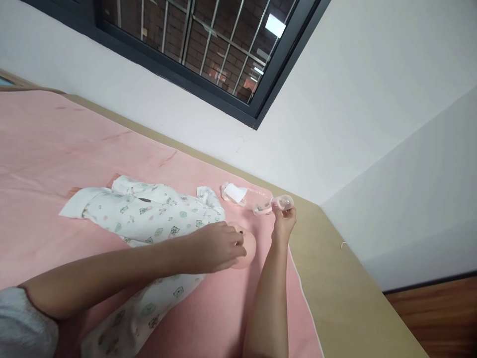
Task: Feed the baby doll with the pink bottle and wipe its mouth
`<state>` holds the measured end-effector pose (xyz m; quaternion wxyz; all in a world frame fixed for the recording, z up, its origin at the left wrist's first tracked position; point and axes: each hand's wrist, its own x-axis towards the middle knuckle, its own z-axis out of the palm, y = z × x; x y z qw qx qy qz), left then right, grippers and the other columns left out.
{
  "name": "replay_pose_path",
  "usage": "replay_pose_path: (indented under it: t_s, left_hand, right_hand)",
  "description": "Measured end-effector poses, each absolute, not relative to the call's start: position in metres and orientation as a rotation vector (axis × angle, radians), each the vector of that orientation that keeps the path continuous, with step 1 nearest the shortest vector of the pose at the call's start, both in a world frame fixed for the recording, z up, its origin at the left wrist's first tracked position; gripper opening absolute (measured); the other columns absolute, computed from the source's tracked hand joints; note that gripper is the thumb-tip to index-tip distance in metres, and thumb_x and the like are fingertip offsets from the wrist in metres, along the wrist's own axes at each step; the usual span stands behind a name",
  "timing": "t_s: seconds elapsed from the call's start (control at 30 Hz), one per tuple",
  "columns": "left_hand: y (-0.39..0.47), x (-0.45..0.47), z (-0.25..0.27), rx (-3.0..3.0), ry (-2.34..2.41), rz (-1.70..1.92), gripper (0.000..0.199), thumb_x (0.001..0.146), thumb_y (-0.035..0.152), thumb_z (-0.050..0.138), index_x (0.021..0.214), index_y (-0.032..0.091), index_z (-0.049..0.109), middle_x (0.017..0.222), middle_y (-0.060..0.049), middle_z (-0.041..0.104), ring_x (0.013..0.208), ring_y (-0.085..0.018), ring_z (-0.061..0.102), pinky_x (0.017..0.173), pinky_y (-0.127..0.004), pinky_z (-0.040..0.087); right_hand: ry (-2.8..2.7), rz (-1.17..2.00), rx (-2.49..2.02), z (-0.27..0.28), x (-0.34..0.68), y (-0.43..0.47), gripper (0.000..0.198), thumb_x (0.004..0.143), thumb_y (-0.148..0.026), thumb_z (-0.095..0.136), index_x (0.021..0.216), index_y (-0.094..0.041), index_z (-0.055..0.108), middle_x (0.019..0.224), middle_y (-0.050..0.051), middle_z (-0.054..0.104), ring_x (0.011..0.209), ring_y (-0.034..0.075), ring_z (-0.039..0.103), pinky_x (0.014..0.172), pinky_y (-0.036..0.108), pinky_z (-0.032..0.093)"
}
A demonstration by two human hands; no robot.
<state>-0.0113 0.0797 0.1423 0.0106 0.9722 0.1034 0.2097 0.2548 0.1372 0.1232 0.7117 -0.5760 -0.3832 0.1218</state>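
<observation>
A baby doll (248, 247) in white printed pyjamas (156, 211) lies with its head toward the right. Over the doll's face rests my left hand (218, 247), its fingers curled together near the mouth. Whatever they pinch, if anything, is hidden. My right hand (285, 223), held beyond the doll's head, grips a clear pink-rimmed case (283, 202) with two rounded halves that looks like an opened pacifier case. Its other half sticks out to the left of my fingers.
A small clear packet with a white paper (234, 193) lies between the doll and the wall. Pink bedding (208, 318) covers much of the tan surface (335, 298). A dark-framed window (255, 117) with bars is above. A small white hook-like piece (343, 244) shows at right.
</observation>
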Motion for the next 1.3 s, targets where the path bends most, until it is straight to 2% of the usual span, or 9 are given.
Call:
replay_pose_path:
  t_s: [0.13, 0.27, 0.43, 0.53, 0.63, 0.7, 0.93, 1.13, 1.3]
  left_hand:
    - [0.092, -0.018, 0.153, 2.863, 0.652, 0.768, 0.027, 0.097, 0.021, 0.041, 0.107, 0.019, 0.066, 0.107, -0.006, 0.068, 0.092, -0.020, 0.061, 0.079, -0.034, 0.043]
    - [0.100, -0.029, 0.164, 2.655, 0.924, 0.968, 0.029, 0.096, 0.024, 0.040, 0.109, 0.021, 0.065, 0.116, -0.005, 0.067, 0.105, -0.021, 0.060, 0.089, -0.035, 0.044]
    - [0.107, -0.040, 0.175, 2.438, 1.082, 1.091, 0.038, 0.094, 0.033, 0.043, 0.129, 0.021, 0.055, 0.130, -0.007, 0.063, 0.116, -0.024, 0.058, 0.099, -0.041, 0.043]
    - [0.107, -0.044, 0.179, 2.333, 1.060, 1.096, 0.049, 0.091, 0.040, 0.050, 0.136, 0.021, 0.048, 0.131, -0.006, 0.062, 0.115, -0.024, 0.059, 0.096, -0.039, 0.045]
    - [0.105, -0.044, 0.181, 2.235, 1.050, 1.068, 0.059, 0.086, 0.048, 0.056, 0.139, 0.024, 0.044, 0.122, -0.005, 0.066, 0.109, -0.026, 0.062, 0.088, -0.037, 0.048]
    - [0.103, -0.043, 0.182, 2.189, 1.037, 1.050, 0.060, 0.084, 0.047, 0.057, 0.138, 0.024, 0.045, 0.117, -0.005, 0.067, 0.106, -0.026, 0.064, 0.084, -0.035, 0.049]
    - [0.103, -0.039, 0.181, 2.111, 1.000, 1.009, 0.058, 0.072, 0.023, 0.056, 0.129, 0.022, 0.046, 0.099, -0.001, 0.070, 0.084, -0.022, 0.066, 0.066, -0.030, 0.047]
    - [0.107, -0.040, 0.182, 2.177, 1.048, 0.969, 0.047, 0.066, 0.019, 0.053, 0.113, 0.022, 0.055, 0.094, 0.000, 0.069, 0.079, -0.021, 0.065, 0.063, -0.029, 0.045]
    - [0.111, -0.040, 0.180, 2.270, 1.039, 1.011, 0.041, 0.067, 0.018, 0.051, 0.107, 0.021, 0.058, 0.100, -0.002, 0.068, 0.088, -0.022, 0.064, 0.070, -0.030, 0.046]
  right_hand:
    - [-0.906, 0.368, -1.151, 0.142, 0.234, 0.132, 0.057, 0.060, -0.040, 0.080, 0.106, -0.015, 0.059, 0.110, 0.009, 0.066, 0.104, 0.021, 0.062, 0.098, 0.040, 0.047]
    - [-1.021, 0.448, -1.100, 0.155, 0.211, 0.124, 0.053, 0.066, -0.040, 0.078, 0.109, -0.016, 0.059, 0.110, 0.008, 0.065, 0.103, 0.019, 0.062, 0.095, 0.037, 0.048]
    - [-1.174, 0.475, -1.093, 0.162, 0.179, 0.117, 0.047, 0.071, -0.042, 0.075, 0.107, -0.018, 0.057, 0.105, 0.006, 0.065, 0.098, 0.017, 0.062, 0.090, 0.033, 0.050]
    - [-1.242, 0.569, -1.037, 0.168, 0.156, 0.107, 0.050, 0.073, -0.040, 0.074, 0.115, -0.020, 0.054, 0.111, 0.007, 0.064, 0.103, 0.017, 0.061, 0.090, 0.032, 0.051]
    - [-1.295, 0.632, -0.998, 0.175, 0.135, 0.095, 0.050, 0.075, -0.038, 0.072, 0.118, -0.022, 0.053, 0.118, 0.007, 0.062, 0.109, 0.018, 0.059, 0.091, 0.033, 0.052]
    - [-1.321, 0.653, -0.991, 0.177, 0.124, 0.088, 0.046, 0.076, -0.036, 0.072, 0.117, -0.023, 0.054, 0.119, 0.006, 0.061, 0.111, 0.017, 0.059, 0.091, 0.033, 0.053]
    - [-1.341, 0.724, -0.936, 0.174, 0.104, 0.079, 0.050, 0.077, -0.037, 0.073, 0.121, -0.026, 0.052, 0.121, 0.005, 0.060, 0.114, 0.019, 0.058, 0.093, 0.035, 0.054]
    - [-1.371, 0.571, -1.040, 0.178, 0.108, 0.075, 0.055, 0.076, -0.040, 0.074, 0.126, -0.027, 0.054, 0.130, 0.006, 0.056, 0.120, 0.021, 0.056, 0.108, 0.045, 0.045]
    - [-1.385, 0.542, -1.053, 0.186, 0.114, 0.070, 0.055, 0.075, -0.038, 0.077, 0.125, -0.028, 0.056, 0.123, 0.005, 0.061, 0.112, 0.019, 0.060, 0.102, 0.043, 0.050]
